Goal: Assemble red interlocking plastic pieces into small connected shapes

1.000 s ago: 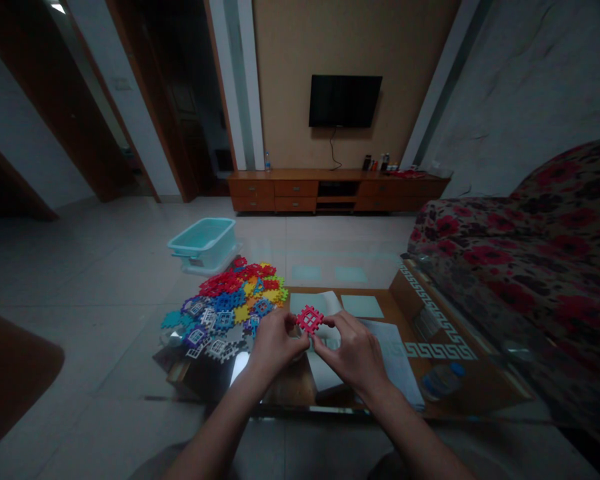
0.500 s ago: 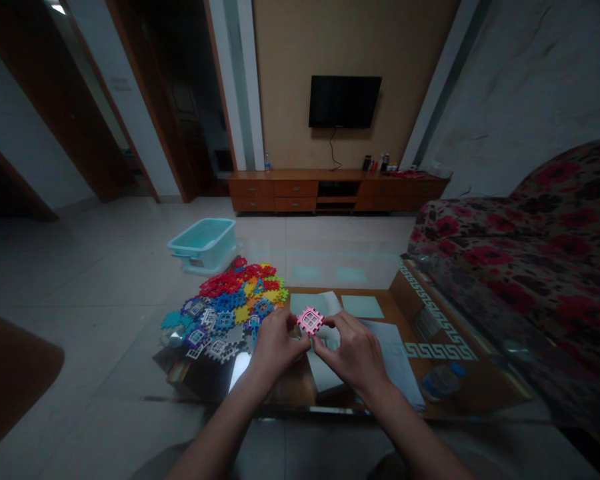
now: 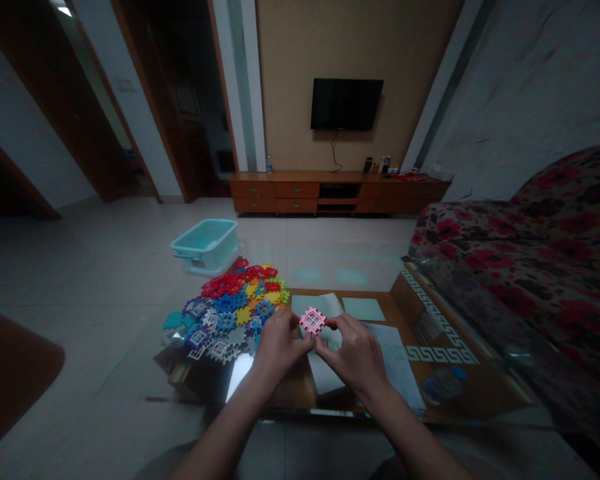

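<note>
Pinching a pink tile (image 3: 312, 321) between us, left hand (image 3: 279, 345) and right hand (image 3: 354, 353) fingers grasp it; tile pile (image 3: 227, 305) left on desk (image 3: 430, 373).

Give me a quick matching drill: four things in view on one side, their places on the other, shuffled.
Things:
1. pink square window-pattern plastic tile
2. teal plastic tub
3. heap of colourful interlocking plastic tiles
4. black flat television

Places:
A. spread on the glass table, left of the hands
B. on the far wall
C. on the floor beyond the table
D. pinched between both hands

Pairs: 1-D, 2-C, 3-A, 4-B
</note>
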`<state>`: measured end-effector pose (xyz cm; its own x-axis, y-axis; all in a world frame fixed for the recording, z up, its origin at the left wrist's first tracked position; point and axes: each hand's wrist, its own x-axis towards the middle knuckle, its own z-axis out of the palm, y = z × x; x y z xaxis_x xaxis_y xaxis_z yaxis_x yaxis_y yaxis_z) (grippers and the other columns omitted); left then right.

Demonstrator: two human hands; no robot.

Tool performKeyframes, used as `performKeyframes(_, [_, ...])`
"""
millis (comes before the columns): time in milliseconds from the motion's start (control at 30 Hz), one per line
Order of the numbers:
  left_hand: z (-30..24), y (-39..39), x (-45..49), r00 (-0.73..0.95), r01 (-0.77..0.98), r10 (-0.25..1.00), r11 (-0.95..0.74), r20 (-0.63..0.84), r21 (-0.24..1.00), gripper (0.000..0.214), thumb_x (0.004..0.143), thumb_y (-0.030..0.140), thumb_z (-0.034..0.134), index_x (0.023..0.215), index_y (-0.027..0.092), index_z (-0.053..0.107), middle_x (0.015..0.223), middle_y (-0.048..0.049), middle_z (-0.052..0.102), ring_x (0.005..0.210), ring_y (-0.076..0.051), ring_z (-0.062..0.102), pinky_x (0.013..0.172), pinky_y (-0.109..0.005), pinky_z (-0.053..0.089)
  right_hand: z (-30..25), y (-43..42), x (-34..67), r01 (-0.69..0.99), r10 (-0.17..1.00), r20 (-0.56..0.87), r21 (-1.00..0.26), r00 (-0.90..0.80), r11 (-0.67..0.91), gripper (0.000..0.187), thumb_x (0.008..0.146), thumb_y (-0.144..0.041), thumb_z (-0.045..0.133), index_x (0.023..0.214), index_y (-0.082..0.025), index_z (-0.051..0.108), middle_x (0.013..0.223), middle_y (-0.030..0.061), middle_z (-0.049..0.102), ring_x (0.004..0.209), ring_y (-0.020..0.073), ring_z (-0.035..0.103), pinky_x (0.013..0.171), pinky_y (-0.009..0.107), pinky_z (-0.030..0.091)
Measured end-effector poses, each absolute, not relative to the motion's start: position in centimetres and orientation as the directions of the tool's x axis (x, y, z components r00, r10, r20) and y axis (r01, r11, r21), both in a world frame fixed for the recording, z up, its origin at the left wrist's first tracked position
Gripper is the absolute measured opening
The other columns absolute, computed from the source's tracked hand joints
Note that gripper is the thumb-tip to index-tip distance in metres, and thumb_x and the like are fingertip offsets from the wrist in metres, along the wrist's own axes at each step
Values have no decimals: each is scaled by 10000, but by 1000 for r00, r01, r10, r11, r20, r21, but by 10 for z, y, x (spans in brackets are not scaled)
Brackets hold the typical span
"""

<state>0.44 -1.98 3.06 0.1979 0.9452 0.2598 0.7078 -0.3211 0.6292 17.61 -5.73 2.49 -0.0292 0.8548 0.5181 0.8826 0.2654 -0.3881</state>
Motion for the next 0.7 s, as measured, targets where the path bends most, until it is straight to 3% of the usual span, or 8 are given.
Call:
performKeyframes(100, [28,-18,5,197,689,938,-339,285,640,142,724,268,684,812,178,618,822,-46,633,787,-203,591,707,-308,431,25,-56,177,885,845,534,-381,-26,268,173,793,-293,688,934,-200,648,870,52,665,827,240,638,762,342,480])
performKeyframes(267, [30,-16,4,171,646,939,-336,299,685,343,697,247,707,1016,154,621,982,-82,639,858,-219,619,756,-336,488,28,-41,195,899,829,556,-392,63,194,169,796,-321,672,914,-202,657,878,46,680,819,234,653,728,323,471])
performKeyframes(467, [31,-14,4,185,653,945,-325,271,685,333,709,237,688,1028,163,628,986,-85,639,919,-245,632,798,-362,512,12,10,267,884,824,491,-467,283,-25,271,785,-444,641,870,-195,705,919,72,722,835,264,676,746,345,476])
performKeyframes(700, [24,-12,18,256,661,942,-336,219,671,319,730,168,608,1047,191,618,1040,-79,615,1016,-244,623,917,-371,491,-42,52,355,837,742,442,-461,505,-295,393,751,-505,625,909,-160,729,979,136,724,859,283,665,769,355,470])
